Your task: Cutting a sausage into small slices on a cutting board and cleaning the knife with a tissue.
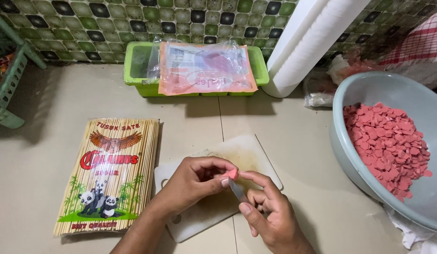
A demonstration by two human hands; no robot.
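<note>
A small pink sausage piece (233, 173) is pinched at the fingertips of the left hand (192, 182), just above a white cutting board (256, 150) on the table (49, 141). It is judged light, soft and somewhat slippery, easily squashed, so it is best taken by its rounded sides with a gentle pinch. The right hand (268, 214) is closed around a small knife blade (237, 190), whose tip meets the piece from below. A grey bowl (355, 94) of pink slices is seen well to the right of the hands, a packet of bamboo skewers (110, 174) just to the left, and a green tray (136, 70) beyond them.
</note>
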